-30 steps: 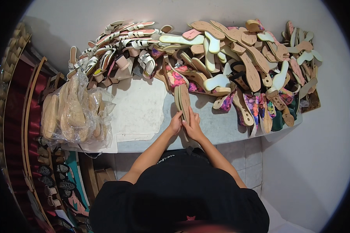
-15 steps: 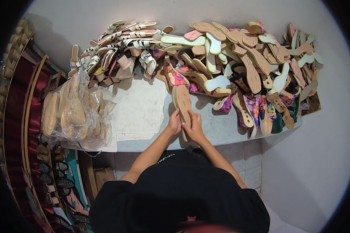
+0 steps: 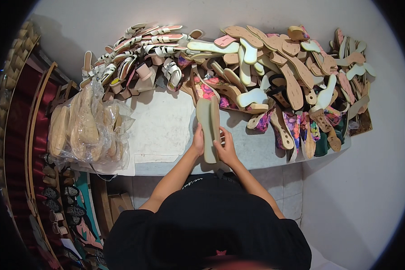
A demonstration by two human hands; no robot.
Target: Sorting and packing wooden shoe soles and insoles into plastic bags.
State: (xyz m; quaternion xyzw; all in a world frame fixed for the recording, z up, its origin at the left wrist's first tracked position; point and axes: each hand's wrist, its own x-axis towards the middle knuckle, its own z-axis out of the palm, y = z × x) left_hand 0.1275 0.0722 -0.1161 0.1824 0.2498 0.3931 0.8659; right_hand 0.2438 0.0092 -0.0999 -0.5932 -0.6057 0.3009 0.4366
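Observation:
Between my two hands, above the table's front part, is a pair of shoe soles (image 3: 205,130) held lengthwise, toes pointing away from me. A greyish-green face shows on the left one, and the other stands on its edge at the right. My left hand (image 3: 198,140) is closed on the left side of the pair. On the right side, my right hand (image 3: 225,145) grips the edge with thumb and fingers. Just beyond the soles' far end lies a sandal with a floral upper (image 3: 205,91).
Loose insoles and floral wedge sandals (image 3: 294,85) heap across the table's right. White strappy sandals (image 3: 126,58) pile up at the back left. Clear bags of tan soles (image 3: 83,128) lie on the left, beside white paper (image 3: 159,126). A shoe rack (image 3: 63,198) stands lower left.
The pair of soles has been turned in my hands: the tan face that showed before is now hidden and the greyish-green face shows. My left hand has shifted slightly left.

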